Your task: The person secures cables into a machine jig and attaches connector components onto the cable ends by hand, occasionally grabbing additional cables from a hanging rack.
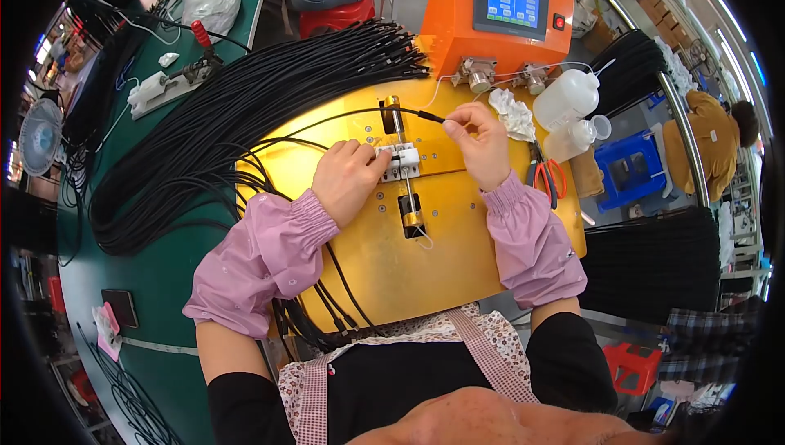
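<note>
My right hand [481, 144] pinches the tip of a black cable [347, 113], just behind its thicker connector end [428, 116]. That cable runs leftward above my other hand. My left hand [350, 179] is closed at the left side of a small white fixture block [399, 161], its fingertips on a dark cable end there; a second black cable passes under this hand. Thin metal rods with brass-coloured parts [392, 104] stand above and below the block. All of this is mounted on a gold-coloured metal plate [450, 257].
A large bundle of black cables [188, 134] lies to the left. An orange machine with a screen [500, 24] stands at the back. Red-handled cutters [549, 179], crumpled tissue [513, 114] and white bottles [566, 100] sit at the right. A toggle clamp [176, 77] rests on the green table [180, 306].
</note>
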A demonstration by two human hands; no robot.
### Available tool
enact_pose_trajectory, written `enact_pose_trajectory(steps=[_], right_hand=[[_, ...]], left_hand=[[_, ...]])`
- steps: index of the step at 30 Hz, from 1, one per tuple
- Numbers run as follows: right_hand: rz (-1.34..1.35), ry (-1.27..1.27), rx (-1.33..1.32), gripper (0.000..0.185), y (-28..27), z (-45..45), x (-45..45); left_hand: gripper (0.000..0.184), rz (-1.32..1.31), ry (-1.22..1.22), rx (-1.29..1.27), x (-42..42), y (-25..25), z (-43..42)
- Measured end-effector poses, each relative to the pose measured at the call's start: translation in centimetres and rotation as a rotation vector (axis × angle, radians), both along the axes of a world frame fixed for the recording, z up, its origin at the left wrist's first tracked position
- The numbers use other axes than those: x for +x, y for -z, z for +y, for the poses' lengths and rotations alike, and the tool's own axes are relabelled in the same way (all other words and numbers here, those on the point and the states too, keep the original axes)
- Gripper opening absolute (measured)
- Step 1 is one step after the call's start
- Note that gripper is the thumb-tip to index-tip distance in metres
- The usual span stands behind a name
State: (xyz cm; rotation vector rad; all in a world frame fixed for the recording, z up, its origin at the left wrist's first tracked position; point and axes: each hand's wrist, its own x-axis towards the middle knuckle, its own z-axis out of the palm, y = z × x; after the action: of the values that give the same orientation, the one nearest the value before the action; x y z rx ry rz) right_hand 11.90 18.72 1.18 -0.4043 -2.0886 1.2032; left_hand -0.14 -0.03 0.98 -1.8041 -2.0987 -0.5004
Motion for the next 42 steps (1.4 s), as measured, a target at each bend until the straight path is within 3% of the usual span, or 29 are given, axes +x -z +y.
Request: enact_pose_trajectory(steps=[3, 7, 13, 17, 20, 22, 24, 27, 32, 34, 35, 37, 42], right_hand=[[-0.025, -0.163, -0.174, 0.006, 0.6, -0.9, -0.5], [-0.133, -0.317, 0.158, 0.007, 1.3, -1.7, -0.8], [-0.178, -0.275, 0.179, 0.003, 0.4, -2.0, -0.5], [-0.222, -0.184, 0.918, 0.005, -1.2, -1.5, -0.5], [-0.210, 0.078, 1.308, 0.007, -1.7, 0.6, -4.5], [-0.456, 0.179, 1.427, 0.012, -1.9, 1.0, -7.8], [-0.851, 0.119, 1.480, 0.013, -1.2, 1.6, -11.2], [-0.895, 0.083, 1.549, 0.015, 1.7, 4.4, -14.3], [-0.640, 0.317, 1.455, 0.013, -2.9, 2.5, -9.9], [-0.315, 0.265, 1.411, 0.008, -4.4, 1.9, -6.5], [-0.315, 0.263, 1.414, 0.008, -4.7, 1.3, -5.0], [-0.031, 0.125, 1.205, 0.007, -4.8, 0.3, -2.6], [-0.025, 0.074, 0.951, 0.009, -2.9, -1.0, 0.4]], left_hand=[[0.016, -0.063, -0.012, -0.099, 0.2, -1.3, -0.5], [0.018, -0.344, 0.178, -0.232, 1.0, -4.0, -1.8], [0.018, -0.058, 0.034, 0.060, 0.2, 0.4, 0.6], [0.023, 0.104, -0.079, -0.020, 1.1, 0.7, 0.5], [0.024, 0.132, -0.091, -0.039, 1.0, 0.7, 0.5], [0.026, 0.163, -0.091, -0.055, 1.2, 0.8, 0.6], [0.024, 0.159, -0.087, -0.053, 1.4, 0.8, 0.4], [0.020, 0.155, -0.083, -0.024, 1.2, 0.7, 0.5], [0.020, 0.122, -0.079, -0.009, 1.1, 0.7, 0.5], [0.020, 0.112, -0.081, -0.013, 1.1, 0.8, 0.5], [0.020, 0.107, -0.082, -0.022, 1.0, 0.8, 0.5], [0.019, 0.100, -0.086, -0.039, 0.9, 0.8, 0.5], [0.016, 0.059, -0.101, -0.056, 0.7, 0.5, 0.4]])
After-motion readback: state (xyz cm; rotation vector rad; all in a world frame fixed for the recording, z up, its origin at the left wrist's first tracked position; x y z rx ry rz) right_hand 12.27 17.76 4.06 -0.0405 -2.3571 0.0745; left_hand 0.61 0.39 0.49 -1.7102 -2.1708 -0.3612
